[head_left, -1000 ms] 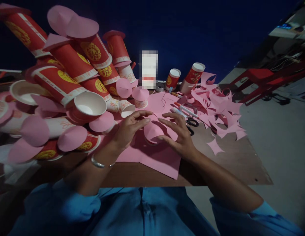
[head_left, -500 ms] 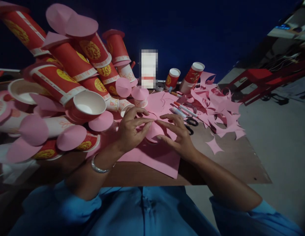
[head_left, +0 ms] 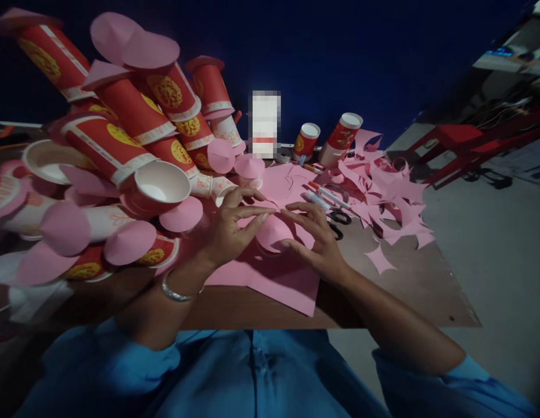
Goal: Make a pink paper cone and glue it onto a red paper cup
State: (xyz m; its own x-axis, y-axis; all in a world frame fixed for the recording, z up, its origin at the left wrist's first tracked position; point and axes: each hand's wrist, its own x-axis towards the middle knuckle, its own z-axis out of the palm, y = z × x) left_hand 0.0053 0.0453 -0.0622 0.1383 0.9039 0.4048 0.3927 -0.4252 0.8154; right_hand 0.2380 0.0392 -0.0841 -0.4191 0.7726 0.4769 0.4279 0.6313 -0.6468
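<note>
Between both hands sits a pink paper cone (head_left: 273,231), curled from a cut circle. My left hand (head_left: 229,227) pinches its upper edge with thumb and forefinger. My right hand (head_left: 317,238) holds its right side, fingertips meeting the left hand's at the cone's top. The cone hovers just over a flat pink paper sheet (head_left: 276,277) on the brown table (head_left: 409,290). A silver bangle (head_left: 176,292) circles my left wrist.
A big heap of red paper cups (head_left: 122,145) capped with pink cones fills the left. Scissors (head_left: 339,220) and marker pens (head_left: 326,194) lie right of my hands. Pink paper scraps (head_left: 383,191) cover the far right of the table. Two cups (head_left: 339,136) stand at the back.
My fingertips have drawn together at the top of the cone, tightening the curl. The hands rose slightly from the sheet.
</note>
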